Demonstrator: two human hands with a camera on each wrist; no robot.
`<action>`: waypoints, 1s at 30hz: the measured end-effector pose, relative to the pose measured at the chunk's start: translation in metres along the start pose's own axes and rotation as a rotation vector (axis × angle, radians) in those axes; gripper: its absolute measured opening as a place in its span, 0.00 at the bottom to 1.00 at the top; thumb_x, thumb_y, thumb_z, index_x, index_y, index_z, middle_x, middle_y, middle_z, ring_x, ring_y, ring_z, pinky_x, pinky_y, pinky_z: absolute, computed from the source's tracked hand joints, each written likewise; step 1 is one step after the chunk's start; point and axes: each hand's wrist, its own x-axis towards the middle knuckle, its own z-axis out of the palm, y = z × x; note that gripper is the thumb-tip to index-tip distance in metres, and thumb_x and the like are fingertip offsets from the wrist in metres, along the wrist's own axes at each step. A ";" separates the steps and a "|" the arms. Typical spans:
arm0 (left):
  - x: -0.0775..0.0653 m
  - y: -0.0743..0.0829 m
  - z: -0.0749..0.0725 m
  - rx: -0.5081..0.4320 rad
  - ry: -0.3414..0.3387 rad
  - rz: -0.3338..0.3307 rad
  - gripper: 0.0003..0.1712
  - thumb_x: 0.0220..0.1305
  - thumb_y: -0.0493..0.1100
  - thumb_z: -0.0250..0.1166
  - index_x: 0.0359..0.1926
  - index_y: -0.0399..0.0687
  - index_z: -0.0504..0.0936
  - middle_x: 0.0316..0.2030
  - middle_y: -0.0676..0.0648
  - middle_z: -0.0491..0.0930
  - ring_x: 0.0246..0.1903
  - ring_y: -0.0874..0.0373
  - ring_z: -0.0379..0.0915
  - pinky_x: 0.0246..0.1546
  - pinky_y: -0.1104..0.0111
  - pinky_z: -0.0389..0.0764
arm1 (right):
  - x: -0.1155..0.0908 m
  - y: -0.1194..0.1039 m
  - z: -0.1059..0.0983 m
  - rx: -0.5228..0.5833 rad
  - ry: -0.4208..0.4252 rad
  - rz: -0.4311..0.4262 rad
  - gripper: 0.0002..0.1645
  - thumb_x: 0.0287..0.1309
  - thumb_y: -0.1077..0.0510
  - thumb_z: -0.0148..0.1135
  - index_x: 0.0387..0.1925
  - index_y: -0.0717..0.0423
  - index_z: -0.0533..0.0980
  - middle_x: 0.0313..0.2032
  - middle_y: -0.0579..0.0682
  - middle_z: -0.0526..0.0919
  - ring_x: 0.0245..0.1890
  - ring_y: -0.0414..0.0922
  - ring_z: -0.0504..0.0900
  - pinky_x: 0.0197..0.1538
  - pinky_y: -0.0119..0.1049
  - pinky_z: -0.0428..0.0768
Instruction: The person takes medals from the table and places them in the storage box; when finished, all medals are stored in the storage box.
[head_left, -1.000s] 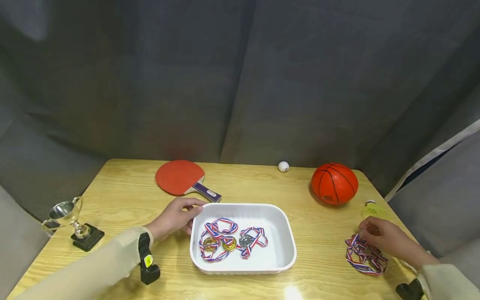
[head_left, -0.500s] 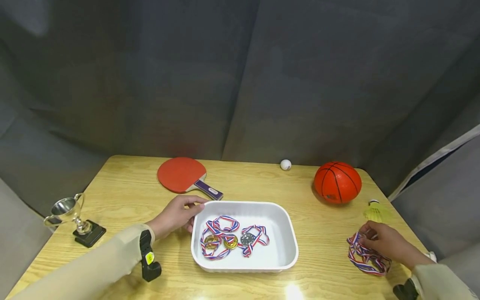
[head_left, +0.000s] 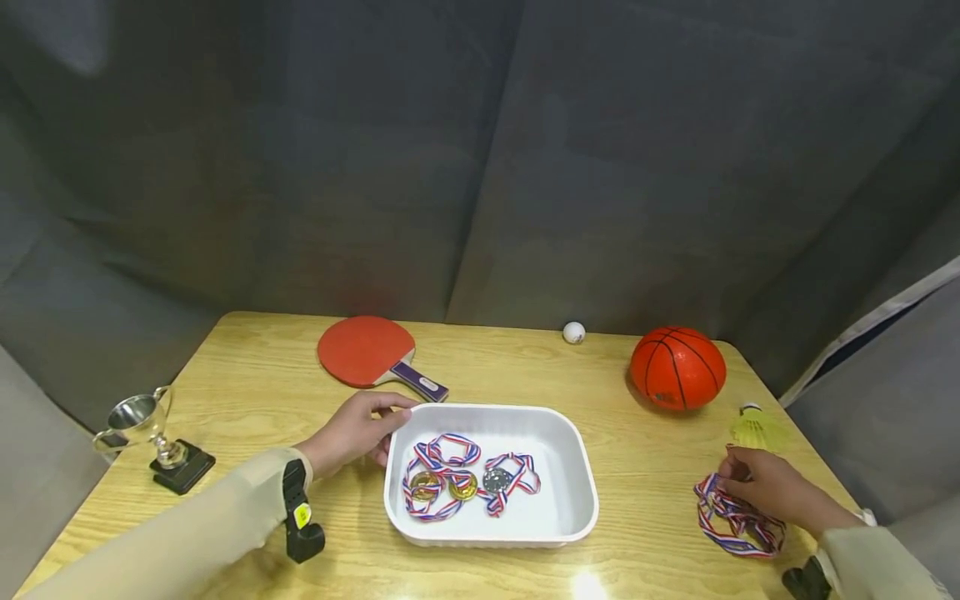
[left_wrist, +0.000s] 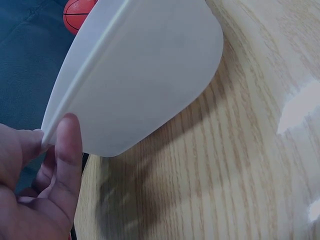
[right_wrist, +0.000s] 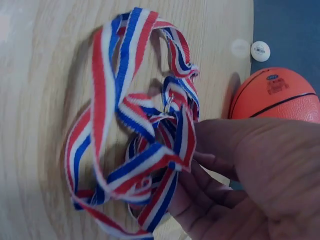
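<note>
My left hand (head_left: 352, 435) pinches the left far corner of a white plastic tray (head_left: 551, 504), thumb at the rim and fingers against the outer wall, as the left wrist view also shows. Inside the tray lie two gold medals (head_left: 463, 488) and a silver medal (head_left: 496, 479) on red, white and blue ribbons. At the table's right side my right hand (head_left: 783, 490) pinches part of a tangled, striped medal ribbon (right_wrist: 100, 100) between thumb and fingers. Loose loops spread over the wood beside the fingertips, and the hand partly hides the bundle in the head view.
A silver trophy cup (head_left: 138, 419) on a black base stands at the left. Along the back are a red table tennis paddle (head_left: 366, 350), a white ball (head_left: 573, 332) and a small basketball (head_left: 677, 368). A yellow shuttlecock (head_left: 753, 429) lies beyond my right hand.
The head view has shifted slightly. My right fingers have moved a little among the ribbons, whose loops have shifted slightly. My left hand keeps its hold on the tray.
</note>
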 end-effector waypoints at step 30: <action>0.003 0.001 0.001 0.012 -0.029 0.040 0.19 0.79 0.40 0.58 0.66 0.42 0.81 0.42 0.42 0.76 0.22 0.59 0.74 0.20 0.70 0.82 | -0.004 -0.031 -0.006 0.058 -0.154 0.050 0.23 0.62 0.51 0.75 0.42 0.61 0.71 0.32 0.48 0.73 0.33 0.42 0.70 0.33 0.31 0.67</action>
